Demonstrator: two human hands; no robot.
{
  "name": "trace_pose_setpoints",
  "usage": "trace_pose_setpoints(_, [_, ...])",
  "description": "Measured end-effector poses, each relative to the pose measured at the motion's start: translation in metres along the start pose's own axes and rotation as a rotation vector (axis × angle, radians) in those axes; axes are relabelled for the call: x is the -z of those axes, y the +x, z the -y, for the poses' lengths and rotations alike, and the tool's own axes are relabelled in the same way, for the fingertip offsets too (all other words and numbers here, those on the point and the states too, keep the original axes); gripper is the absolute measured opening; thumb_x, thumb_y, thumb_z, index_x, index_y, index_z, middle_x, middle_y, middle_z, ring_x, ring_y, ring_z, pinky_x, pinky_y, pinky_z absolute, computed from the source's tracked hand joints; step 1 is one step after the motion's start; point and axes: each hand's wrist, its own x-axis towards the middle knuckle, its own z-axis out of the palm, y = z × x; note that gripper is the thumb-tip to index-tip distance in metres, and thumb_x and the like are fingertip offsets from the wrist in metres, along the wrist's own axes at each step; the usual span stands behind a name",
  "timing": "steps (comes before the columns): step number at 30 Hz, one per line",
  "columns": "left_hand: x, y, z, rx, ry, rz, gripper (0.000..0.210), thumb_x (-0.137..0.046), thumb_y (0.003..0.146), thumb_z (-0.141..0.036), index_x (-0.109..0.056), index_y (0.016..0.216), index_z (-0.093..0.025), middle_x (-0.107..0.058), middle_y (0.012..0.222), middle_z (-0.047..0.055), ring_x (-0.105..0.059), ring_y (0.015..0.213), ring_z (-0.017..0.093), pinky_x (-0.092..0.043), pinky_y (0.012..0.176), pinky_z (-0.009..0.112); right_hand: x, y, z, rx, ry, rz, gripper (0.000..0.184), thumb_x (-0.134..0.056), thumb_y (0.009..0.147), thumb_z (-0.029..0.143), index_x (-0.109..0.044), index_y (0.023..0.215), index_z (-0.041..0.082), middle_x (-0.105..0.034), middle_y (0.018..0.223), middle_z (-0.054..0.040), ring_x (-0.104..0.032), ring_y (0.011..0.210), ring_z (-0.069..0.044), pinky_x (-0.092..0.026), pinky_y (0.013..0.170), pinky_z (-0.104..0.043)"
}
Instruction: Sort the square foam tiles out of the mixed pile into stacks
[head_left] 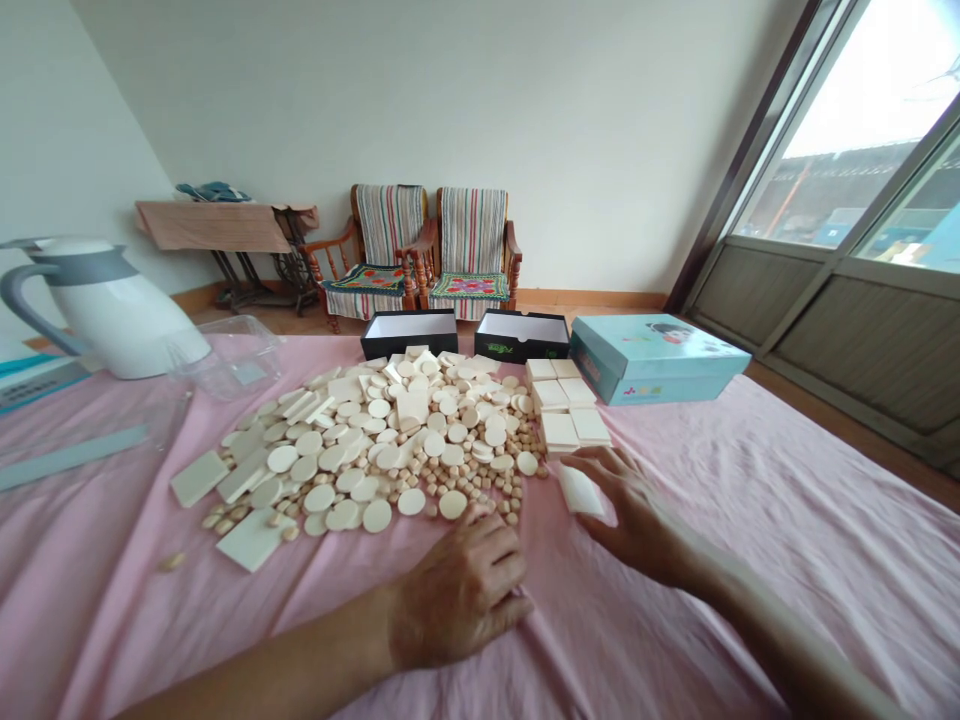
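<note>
A big heap of pale wooden pieces lies on the pink cloth, with round discs (377,516), square tiles (251,540) and small cubes (457,482) mixed together. My right hand (637,515) has its thumb and fingers around a white square tile (579,490), just in front of neat stacks of square tiles (559,430). Whether more tiles lie under that one I cannot tell. At the heap's near edge rests my left hand (465,590), its fingers curled in. The palm side is hidden, so anything inside it cannot be seen.
Behind the heap stand two open black boxes (521,350) with white insides and a light blue shoebox (667,365). On the left are a white jug (120,310) and a clear plastic container (225,350). Two wooden armchairs (472,250) stand beyond the table.
</note>
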Motion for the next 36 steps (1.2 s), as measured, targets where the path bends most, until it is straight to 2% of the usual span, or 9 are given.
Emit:
trace_pose_setpoints(5, [-0.002,-0.002,-0.001,-0.032,0.020,-0.016,0.021,-0.050,0.092,-0.030,-0.050,0.075,-0.017,-0.057,0.083,0.004,-0.047,0.077,0.017,-0.037,0.078,0.034,-0.001,-0.004,-0.007,-0.021,0.071,-0.058,0.054,-0.058,0.075,0.010,-0.048,0.126,0.025,-0.054,0.120,-0.0104,-0.052,0.112,-0.026,-0.047,0.092,-0.045])
trace_pose_setpoints(13, [-0.004,-0.004,-0.001,-0.048,0.040,-0.038,0.019,-0.050,0.092,-0.027,-0.049,0.075,-0.018,-0.057,0.081,0.003,-0.048,0.076,0.017,-0.038,0.078,0.033,-0.011,-0.012,-0.009,-0.075,0.064,-0.016,0.032,-0.057,0.079,0.014,-0.053,0.110,0.022,-0.058,0.108,-0.0104,-0.060,0.096,-0.024,-0.052,0.078,-0.040])
trace_pose_setpoints(16, [-0.002,-0.003,0.000,-0.051,0.022,-0.046,0.020,-0.050,0.092,-0.027,-0.050,0.074,-0.018,-0.058,0.079,0.004,-0.049,0.075,0.016,-0.039,0.077,0.033,0.001,0.002,-0.002,-0.049,0.054,-0.030,0.036,-0.059,0.079,0.017,-0.054,0.114,0.023,-0.059,0.109,-0.0098,-0.060,0.099,-0.024,-0.051,0.082,-0.040])
trace_pose_setpoints(19, [0.003,-0.003,0.002,-0.048,-0.069,-0.095,0.018,-0.048,0.093,-0.023,-0.055,0.077,-0.017,-0.061,0.079,0.004,-0.052,0.075,0.016,-0.041,0.078,0.033,0.012,0.033,0.014,-0.034,0.058,0.009,0.033,-0.059,0.080,0.018,-0.058,0.113,0.023,-0.062,0.105,-0.0080,-0.061,0.096,-0.023,-0.051,0.081,-0.037])
trace_pose_setpoints(21, [0.008,-0.003,0.006,-0.006,-0.147,-0.197,0.015,-0.047,0.092,-0.018,-0.058,0.081,-0.017,-0.063,0.081,0.005,-0.055,0.078,0.016,-0.042,0.080,0.033,0.011,0.062,0.026,-0.016,0.066,0.046,0.029,-0.057,0.082,0.017,-0.061,0.109,0.023,-0.063,0.103,-0.0071,-0.062,0.092,-0.021,-0.050,0.080,-0.035])
trace_pose_setpoints(23, [0.014,-0.005,0.013,0.097,-0.227,-0.362,0.014,-0.046,0.091,-0.015,-0.059,0.085,-0.017,-0.063,0.083,0.006,-0.057,0.082,0.017,-0.044,0.080,0.033,0.002,0.092,0.037,0.015,0.066,0.071,0.026,-0.057,0.081,0.014,-0.062,0.106,0.020,-0.063,0.100,-0.0070,-0.062,0.090,-0.019,-0.049,0.079,-0.033])
trace_pose_setpoints(29, [0.024,-0.010,0.051,0.596,-0.409,-0.864,0.010,-0.048,0.091,-0.024,-0.057,0.090,-0.019,-0.064,0.088,0.005,-0.061,0.086,0.018,-0.048,0.080,0.030,-0.049,0.175,0.058,0.155,-0.062,0.169,0.031,-0.055,0.079,0.010,-0.063,0.109,0.015,-0.063,0.103,-0.0102,-0.058,0.098,-0.022,-0.044,0.087,-0.034])
trace_pose_setpoints(32, [0.020,-0.012,0.066,0.738,-0.514,-0.989,0.013,-0.049,0.091,-0.029,-0.056,0.096,-0.019,-0.065,0.094,0.006,-0.063,0.092,0.019,-0.050,0.084,0.030,-0.068,0.202,0.070,0.216,-0.152,0.234,0.036,-0.056,0.077,0.009,-0.059,0.113,0.014,-0.062,0.108,-0.0123,-0.052,0.107,-0.024,-0.041,0.091,-0.037])
trace_pose_setpoints(36, [0.014,-0.012,0.072,0.771,-0.564,-1.032,0.014,-0.050,0.091,-0.031,-0.055,0.098,-0.019,-0.065,0.098,0.006,-0.063,0.096,0.019,-0.050,0.089,0.031,-0.079,0.220,0.084,0.223,-0.285,0.319,0.040,-0.061,0.078,0.021,-0.055,0.118,0.015,-0.059,0.116,-0.0145,-0.048,0.112,-0.028,-0.040,0.091,-0.042])
